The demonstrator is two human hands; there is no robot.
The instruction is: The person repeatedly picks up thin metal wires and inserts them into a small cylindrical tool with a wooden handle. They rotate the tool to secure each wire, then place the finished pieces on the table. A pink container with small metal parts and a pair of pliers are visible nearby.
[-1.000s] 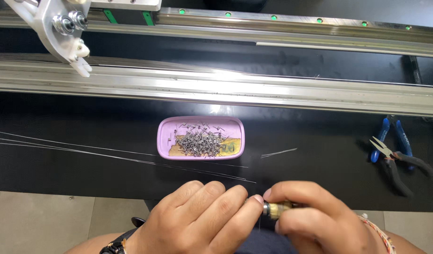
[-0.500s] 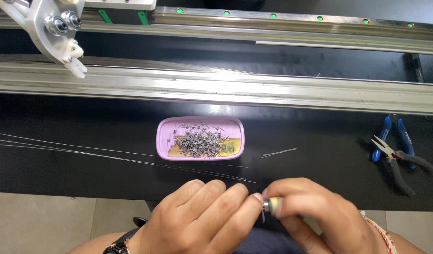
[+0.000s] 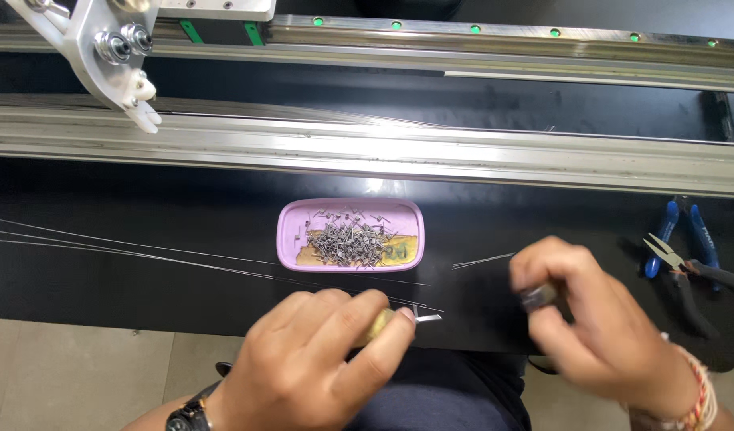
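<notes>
Since half a second ago the two hands have drawn apart: the right hand (image 3: 598, 319) has swung away to the right, and the left hand (image 3: 327, 359) now stands alone with its thin metal piece (image 3: 421, 317).

The right hand is blurred by motion; its fingers are curled shut on a small dark, cylinder-like object (image 3: 538, 297), too smeared to identify. The left hand is pinched tight on a yellowish handle, mostly hidden under the fingers, with the metal piece jutting from its fingertips toward the right hand. Both wrists are cut off by the lower edge.

Just beyond the left hand lies one pink tray (image 3: 296, 231) holding a heap of small metal clips (image 3: 347, 243), too many to count. Right of the right hand lie two blue-handled pliers (image 3: 686, 255) on the black bench (image 3: 143, 215). Several fine wires (image 3: 103, 246) stretch leftward.
</notes>
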